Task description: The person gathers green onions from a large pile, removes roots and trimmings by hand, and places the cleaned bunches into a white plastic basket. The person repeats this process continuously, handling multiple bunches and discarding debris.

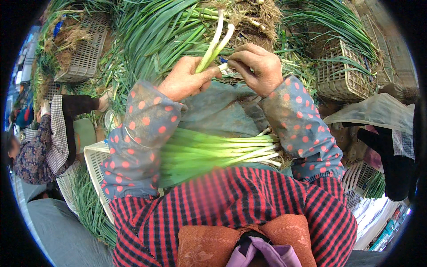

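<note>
My left hand point(188, 80) is closed around green onions point(218, 41), two of them pointing root end up and away from me. A short white stalk end point(224, 66) sticks out from that hand toward the right. Curled fingers of my right hand point(259, 68) pinch at its tip; the exact contact is partly hidden. Across my lap lies a bunch of green onions point(240, 150), white ends to the right and leaves to the left, on a grey-green apron point(217, 110).
Ahead lies a heap of untrimmed green onions point(156, 30) with soil-covered roots point(263, 16). Plastic crates stand at left point(88, 40), right point(347, 73) and beside my left elbow point(96, 160). One person point(36, 150) sits at left; another person's dark-clothed leg point(393, 160) shows at right.
</note>
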A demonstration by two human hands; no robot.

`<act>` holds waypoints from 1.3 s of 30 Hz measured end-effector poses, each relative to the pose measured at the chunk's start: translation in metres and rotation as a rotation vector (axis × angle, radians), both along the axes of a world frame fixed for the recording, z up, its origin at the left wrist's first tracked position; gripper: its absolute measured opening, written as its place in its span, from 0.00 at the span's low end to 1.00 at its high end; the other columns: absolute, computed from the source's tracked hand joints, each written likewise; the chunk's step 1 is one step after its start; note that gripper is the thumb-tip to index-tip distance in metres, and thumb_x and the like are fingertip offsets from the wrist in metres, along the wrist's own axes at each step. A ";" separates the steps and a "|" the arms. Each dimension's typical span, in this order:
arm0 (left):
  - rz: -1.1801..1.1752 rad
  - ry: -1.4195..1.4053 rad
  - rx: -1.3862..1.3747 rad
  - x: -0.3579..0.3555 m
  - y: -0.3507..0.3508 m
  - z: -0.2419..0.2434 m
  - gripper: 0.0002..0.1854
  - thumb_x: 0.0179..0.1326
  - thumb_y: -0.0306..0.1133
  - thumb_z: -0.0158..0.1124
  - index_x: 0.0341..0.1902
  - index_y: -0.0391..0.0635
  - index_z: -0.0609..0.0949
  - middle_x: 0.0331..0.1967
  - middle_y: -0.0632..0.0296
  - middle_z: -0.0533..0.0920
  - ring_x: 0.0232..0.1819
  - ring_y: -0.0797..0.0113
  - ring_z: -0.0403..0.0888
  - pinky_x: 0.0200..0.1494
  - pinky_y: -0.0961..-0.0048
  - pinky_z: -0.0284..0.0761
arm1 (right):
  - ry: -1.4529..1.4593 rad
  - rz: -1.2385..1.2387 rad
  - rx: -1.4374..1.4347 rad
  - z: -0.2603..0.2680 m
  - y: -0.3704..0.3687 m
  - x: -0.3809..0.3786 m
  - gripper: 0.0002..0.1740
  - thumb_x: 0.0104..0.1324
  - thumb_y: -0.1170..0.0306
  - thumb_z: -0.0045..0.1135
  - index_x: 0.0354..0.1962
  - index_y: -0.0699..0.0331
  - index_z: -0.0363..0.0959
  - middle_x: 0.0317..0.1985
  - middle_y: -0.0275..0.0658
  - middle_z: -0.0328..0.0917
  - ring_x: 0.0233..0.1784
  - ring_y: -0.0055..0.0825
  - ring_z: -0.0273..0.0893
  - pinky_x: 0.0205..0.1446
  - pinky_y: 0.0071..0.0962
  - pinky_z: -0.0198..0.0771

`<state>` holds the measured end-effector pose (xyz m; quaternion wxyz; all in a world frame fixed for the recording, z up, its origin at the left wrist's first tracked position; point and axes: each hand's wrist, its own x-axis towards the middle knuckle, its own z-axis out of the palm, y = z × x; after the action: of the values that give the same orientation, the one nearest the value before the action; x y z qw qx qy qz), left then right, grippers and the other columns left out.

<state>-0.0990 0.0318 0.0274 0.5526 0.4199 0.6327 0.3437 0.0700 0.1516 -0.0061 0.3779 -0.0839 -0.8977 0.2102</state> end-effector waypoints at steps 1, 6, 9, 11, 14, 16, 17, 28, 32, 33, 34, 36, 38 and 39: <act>-0.019 -0.024 0.039 0.001 -0.001 -0.001 0.13 0.62 0.39 0.54 0.37 0.41 0.78 0.15 0.71 0.69 0.15 0.83 0.62 0.17 0.83 0.56 | 0.005 -0.013 -0.043 -0.002 0.000 0.000 0.09 0.52 0.74 0.61 0.32 0.66 0.75 0.29 0.41 0.75 0.29 0.32 0.75 0.31 0.24 0.70; -0.067 -0.064 0.049 -0.007 -0.010 -0.008 0.16 0.63 0.41 0.54 0.41 0.39 0.78 0.15 0.73 0.68 0.15 0.83 0.61 0.18 0.83 0.54 | 0.070 -0.046 -0.842 -0.006 0.011 0.012 0.09 0.64 0.71 0.50 0.31 0.70 0.72 0.23 0.32 0.73 0.21 0.15 0.67 0.25 0.17 0.63; -0.027 0.026 0.030 -0.013 -0.013 -0.010 0.14 0.61 0.40 0.56 0.40 0.40 0.79 0.15 0.73 0.69 0.16 0.84 0.62 0.18 0.83 0.55 | 0.228 -0.046 -1.245 0.001 0.025 0.022 0.12 0.64 0.64 0.51 0.30 0.66 0.71 0.23 0.34 0.73 0.18 0.16 0.65 0.23 0.15 0.59; 0.034 0.074 0.071 -0.014 -0.013 -0.010 0.12 0.60 0.39 0.59 0.38 0.42 0.80 0.14 0.73 0.69 0.16 0.84 0.62 0.18 0.82 0.57 | 0.373 -0.109 -1.378 0.006 0.030 0.027 0.13 0.62 0.62 0.54 0.29 0.65 0.71 0.23 0.35 0.73 0.18 0.16 0.64 0.20 0.15 0.57; 0.096 0.120 0.072 -0.012 -0.011 -0.011 0.11 0.59 0.38 0.60 0.36 0.42 0.80 0.14 0.74 0.69 0.15 0.84 0.60 0.18 0.82 0.55 | 0.116 -0.285 -1.044 0.007 0.026 0.028 0.12 0.57 0.65 0.61 0.31 0.66 0.75 0.22 0.33 0.74 0.21 0.17 0.68 0.26 0.17 0.64; 0.077 0.118 0.082 -0.008 -0.009 -0.011 0.13 0.59 0.40 0.58 0.36 0.41 0.81 0.14 0.75 0.67 0.16 0.85 0.59 0.18 0.83 0.52 | 0.028 -0.107 -0.714 0.001 0.016 0.023 0.13 0.54 0.67 0.62 0.36 0.64 0.75 0.30 0.35 0.77 0.28 0.24 0.74 0.32 0.22 0.70; 0.066 0.112 0.090 -0.006 -0.008 -0.011 0.14 0.60 0.41 0.58 0.36 0.41 0.81 0.14 0.76 0.67 0.16 0.85 0.58 0.18 0.84 0.51 | -0.026 -0.037 -0.470 -0.003 0.011 0.019 0.14 0.54 0.67 0.63 0.37 0.64 0.75 0.32 0.37 0.77 0.30 0.28 0.76 0.34 0.24 0.71; 0.038 0.065 0.066 -0.008 -0.014 -0.006 0.11 0.58 0.37 0.60 0.36 0.41 0.81 0.15 0.75 0.69 0.18 0.85 0.60 0.20 0.83 0.55 | -0.178 0.120 -0.087 -0.007 0.008 0.017 0.09 0.50 0.78 0.57 0.32 0.65 0.74 0.28 0.41 0.75 0.28 0.37 0.76 0.31 0.27 0.72; 0.069 0.172 0.167 -0.004 -0.016 -0.014 0.10 0.56 0.35 0.63 0.37 0.41 0.81 0.18 0.74 0.72 0.20 0.85 0.63 0.22 0.83 0.59 | -0.159 0.078 -0.062 -0.009 0.005 0.017 0.08 0.51 0.78 0.57 0.31 0.66 0.73 0.26 0.41 0.73 0.26 0.36 0.75 0.28 0.28 0.70; 0.097 0.189 0.169 -0.004 -0.017 -0.017 0.10 0.55 0.34 0.64 0.37 0.40 0.81 0.19 0.73 0.73 0.21 0.84 0.65 0.23 0.82 0.61 | -0.140 0.075 -0.059 -0.010 0.005 0.017 0.07 0.51 0.78 0.56 0.31 0.66 0.73 0.25 0.41 0.73 0.26 0.36 0.75 0.28 0.28 0.70; 0.112 0.187 0.183 -0.004 -0.018 -0.019 0.10 0.54 0.33 0.64 0.38 0.40 0.82 0.19 0.72 0.74 0.22 0.83 0.66 0.25 0.81 0.62 | -0.120 0.072 -0.053 -0.011 0.005 0.017 0.07 0.52 0.78 0.56 0.31 0.66 0.73 0.25 0.41 0.72 0.25 0.35 0.74 0.27 0.28 0.70; 0.122 0.212 0.279 -0.003 -0.019 -0.023 0.10 0.53 0.31 0.65 0.38 0.40 0.82 0.21 0.70 0.76 0.23 0.81 0.68 0.26 0.79 0.65 | -0.110 0.054 -0.118 -0.013 0.006 0.017 0.07 0.53 0.78 0.55 0.32 0.66 0.73 0.24 0.41 0.72 0.24 0.33 0.74 0.26 0.27 0.69; 0.114 0.271 0.443 -0.002 -0.020 -0.027 0.11 0.50 0.29 0.67 0.38 0.41 0.82 0.23 0.67 0.78 0.24 0.78 0.70 0.28 0.77 0.66 | -0.160 0.022 -0.219 -0.014 0.006 0.017 0.06 0.58 0.76 0.53 0.35 0.69 0.72 0.23 0.39 0.74 0.21 0.26 0.73 0.25 0.24 0.68; 0.107 0.320 0.464 -0.001 -0.020 -0.027 0.11 0.50 0.28 0.67 0.38 0.41 0.82 0.23 0.65 0.78 0.24 0.77 0.71 0.29 0.76 0.67 | -0.180 0.013 -0.424 -0.013 0.006 0.017 0.07 0.59 0.76 0.52 0.35 0.70 0.72 0.23 0.38 0.74 0.21 0.25 0.73 0.25 0.23 0.68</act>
<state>-0.1003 0.0120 0.0001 0.3161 0.5499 0.6376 0.4372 0.0874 0.1581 -0.0195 0.2690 -0.1742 -0.8640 0.3884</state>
